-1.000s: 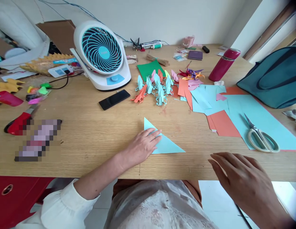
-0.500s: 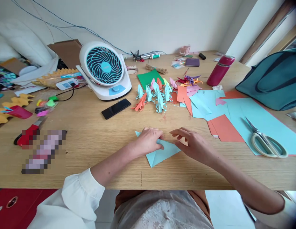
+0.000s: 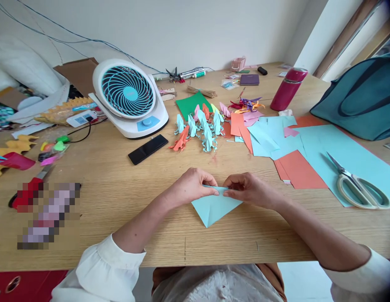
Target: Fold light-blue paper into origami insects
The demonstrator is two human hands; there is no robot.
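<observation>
A light blue sheet of paper [image 3: 214, 209], folded to a triangle with its point towards me, is between my hands at the front of the table. My left hand [image 3: 198, 184] pinches its top edge, thumb on the near face and fingers behind. Close beside it, my right hand [image 3: 248, 189] grips the same edge in the same way. A crease runs down the paper's left half. Beyond my hands stand several folded paper figures, light blue ones [image 3: 208, 138] and an orange one [image 3: 180, 139] among them.
A black phone [image 3: 148, 149] lies before a white fan [image 3: 128, 100]. To the right are orange paper sheets [image 3: 303, 170], a large light blue sheet [image 3: 342, 147] with scissors [image 3: 355, 184], a red bottle [image 3: 288, 89] and a teal bag [image 3: 358, 100]. A red-handled cutter [image 3: 29, 191] lies left.
My right hand has moved left to the paper's top edge and now pinches it beside my left hand. The view has shifted slightly.
</observation>
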